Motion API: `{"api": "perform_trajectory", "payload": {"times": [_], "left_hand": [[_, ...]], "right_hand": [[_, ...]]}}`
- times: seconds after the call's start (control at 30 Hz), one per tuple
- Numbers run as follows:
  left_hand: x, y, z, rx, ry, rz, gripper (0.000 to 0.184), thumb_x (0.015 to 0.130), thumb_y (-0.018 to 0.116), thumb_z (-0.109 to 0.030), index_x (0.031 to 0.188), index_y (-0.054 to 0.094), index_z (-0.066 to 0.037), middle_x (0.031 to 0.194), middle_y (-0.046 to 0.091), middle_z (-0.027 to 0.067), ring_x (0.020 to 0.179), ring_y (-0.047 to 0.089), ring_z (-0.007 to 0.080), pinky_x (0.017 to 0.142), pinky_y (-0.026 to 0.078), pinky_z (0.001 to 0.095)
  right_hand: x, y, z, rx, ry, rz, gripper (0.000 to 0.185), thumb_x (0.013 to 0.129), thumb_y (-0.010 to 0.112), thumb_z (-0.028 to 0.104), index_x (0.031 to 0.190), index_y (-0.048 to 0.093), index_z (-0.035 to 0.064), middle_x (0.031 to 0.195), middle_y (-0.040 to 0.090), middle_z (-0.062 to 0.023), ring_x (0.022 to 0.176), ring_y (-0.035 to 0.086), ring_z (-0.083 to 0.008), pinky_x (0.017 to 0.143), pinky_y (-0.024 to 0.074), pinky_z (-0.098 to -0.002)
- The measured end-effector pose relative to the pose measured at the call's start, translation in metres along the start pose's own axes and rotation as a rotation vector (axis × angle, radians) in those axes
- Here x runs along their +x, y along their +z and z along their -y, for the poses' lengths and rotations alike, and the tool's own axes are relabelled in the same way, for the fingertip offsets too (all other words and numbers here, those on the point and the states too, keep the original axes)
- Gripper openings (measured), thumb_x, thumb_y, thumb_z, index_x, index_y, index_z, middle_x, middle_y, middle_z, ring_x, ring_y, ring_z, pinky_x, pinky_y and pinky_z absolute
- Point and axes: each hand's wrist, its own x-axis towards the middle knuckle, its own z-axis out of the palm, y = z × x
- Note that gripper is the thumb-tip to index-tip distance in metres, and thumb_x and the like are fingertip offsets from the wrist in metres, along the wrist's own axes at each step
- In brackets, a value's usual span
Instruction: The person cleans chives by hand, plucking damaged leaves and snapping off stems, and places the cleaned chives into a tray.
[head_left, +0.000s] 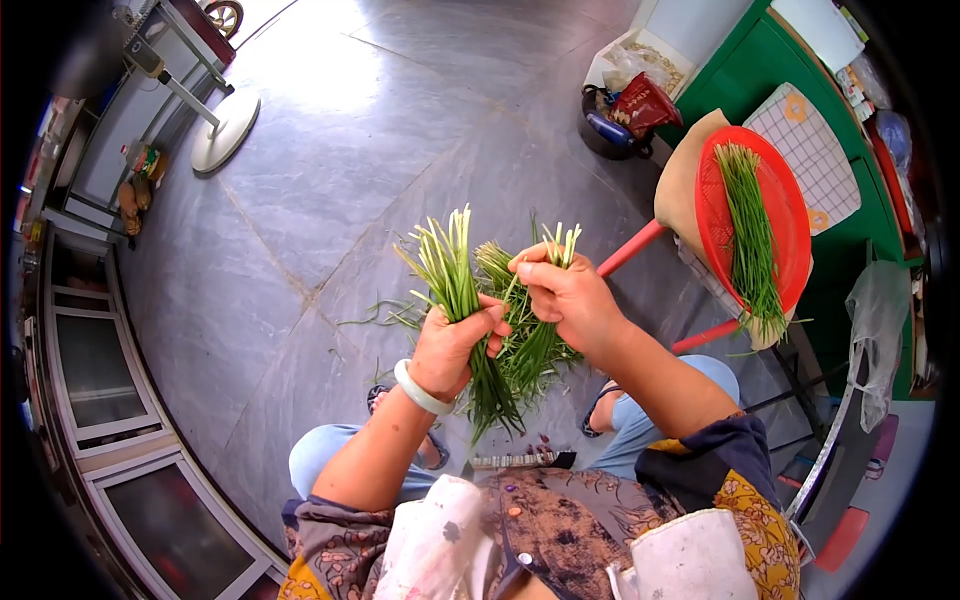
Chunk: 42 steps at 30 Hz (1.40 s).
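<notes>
Shirt [560, 505] nearest. Left hand [448, 350] clenched round greens [450, 270], pale ends forward; right hand [572, 298] pinches smaller bunch [540, 348], roughly parallel. Pile [494, 262] between, below.

I count three bunches of green stalks [452, 275], one in each of my two hands [448, 348] and one in one red basket [790, 195], plus one floor pile [545, 382], one bangle [417, 393] and two sandals [590, 420].

The larger bunch [457, 284] of green stalks tilts pale ends toward eleven o'clock; the smaller bunch [543, 345] points toward twelve. A seemingly tangled pile [525, 366] lies beneath, a neat bundle [750, 230] between two and three.
</notes>
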Motion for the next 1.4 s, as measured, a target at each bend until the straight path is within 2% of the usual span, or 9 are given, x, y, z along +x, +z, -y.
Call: {"api": "perform_trajectory", "payload": {"times": [0.2,0.33,0.47,0.63,0.73,0.77,0.87,0.97,1.4], "left_hand": [[0.000,-0.003,0.002,-0.014,-0.010,-0.022,0.011,0.086,0.063,-0.010,0.094,0.061,-0.002,0.076,0.062,0.0060,0.064,0.055,0.0128,0.058,0.044,0.0260],[0.001,-0.005,0.002,-0.066,-0.004,-0.032,0.012,0.086,0.063,-0.011,0.094,0.060,-0.003,0.076,0.062,0.0057,0.063,0.055,0.0126,0.057,0.045,0.0258],[0.001,-0.006,-0.001,-0.097,-0.006,-0.037,0.012,0.087,0.062,-0.011,0.095,0.060,-0.003,0.076,0.061,0.0050,0.062,0.054,0.0127,0.057,0.045,0.0260],[0.003,-0.009,-0.001,-0.143,-0.026,-0.025,0.012,0.088,0.061,-0.013,0.095,0.060,-0.004,0.075,0.061,0.0038,0.062,0.054,0.0124,0.057,0.045,0.0259],[0.004,-0.009,0.002,-0.149,-0.070,0.024,0.013,0.088,0.063,-0.014,0.095,0.062,-0.003,0.074,0.061,0.0031,0.063,0.054,0.0120,0.057,0.044,0.0255],[0.005,-0.009,0.003,-0.130,-0.088,0.051,0.013,0.088,0.063,-0.014,0.095,0.062,-0.004,0.074,0.061,0.0030,0.063,0.054,0.0120,0.057,0.044,0.0255],[0.005,-0.009,0.006,-0.068,-0.109,0.128,0.013,0.087,0.064,-0.014,0.094,0.063,-0.003,0.072,0.059,0.0029,0.062,0.054,0.0126,0.055,0.044,0.0262],[0.003,-0.009,0.004,-0.006,-0.137,0.150,0.013,0.086,0.064,-0.012,0.093,0.061,-0.001,0.069,0.056,0.0033,0.059,0.053,0.0136,0.051,0.042,0.0275],[0.002,-0.026,-0.005,0.083,-0.174,0.092,0.010,0.085,0.065,-0.012,0.089,0.062,-0.003,0.067,0.058,0.0031,0.056,0.053,0.0135,0.052,0.043,0.0281]], "right_hand": [[0.006,-0.011,0.017,0.055,-0.111,-0.085,0.011,0.091,0.056,0.012,0.091,0.061,0.0029,0.070,0.052,0.0017,0.044,0.033,-0.0027,0.040,0.0233,-0.0209],[0.001,-0.010,0.007,-0.117,0.015,-0.045,0.011,0.090,0.057,0.015,0.090,0.061,0.0044,0.075,0.057,0.0009,0.046,0.037,-0.0033,0.041,0.0256,-0.0208],[-0.002,0.003,-0.004,-0.208,-0.062,-0.066,0.015,0.086,0.061,0.015,0.097,0.066,0.0058,0.077,0.059,0.0017,0.051,0.042,-0.0030,0.045,0.0303,-0.0200],[-0.004,0.009,0.001,-0.294,0.061,0.036,0.023,0.090,0.062,0.024,0.100,0.066,0.0034,0.068,0.055,0.0049,0.052,0.040,-0.0016,0.046,0.0305,-0.0191],[-0.006,0.016,-0.004,-0.200,0.018,0.130,0.023,0.092,0.059,0.025,0.097,0.066,0.0028,0.066,0.053,0.0050,0.052,0.038,-0.0012,0.046,0.0287,-0.0193],[-0.003,0.014,-0.007,-0.175,0.038,0.089,0.026,0.095,0.056,0.027,0.089,0.064,0.0030,0.063,0.050,0.0042,0.050,0.036,-0.0021,0.044,0.0268,-0.0205],[0.009,0.002,-0.002,-0.028,-0.049,-0.028,0.032,0.097,0.052,0.031,0.083,0.061,0.0035,0.060,0.047,0.0027,0.048,0.034,-0.0038,0.042,0.0251,-0.0220],[0.017,-0.010,0.027,0.109,-0.252,-0.177,0.030,0.101,0.043,0.029,0.082,0.052,0.0072,0.071,0.056,-0.0051,0.049,0.035,-0.0065,0.043,0.0255,-0.0220],[-0.009,-0.085,0.115,0.340,-0.658,-0.329,0.028,0.101,0.042,0.029,0.086,0.052,0.0071,0.071,0.049,-0.0024,0.052,0.032,-0.0073,0.047,0.0254,-0.0213]]}}
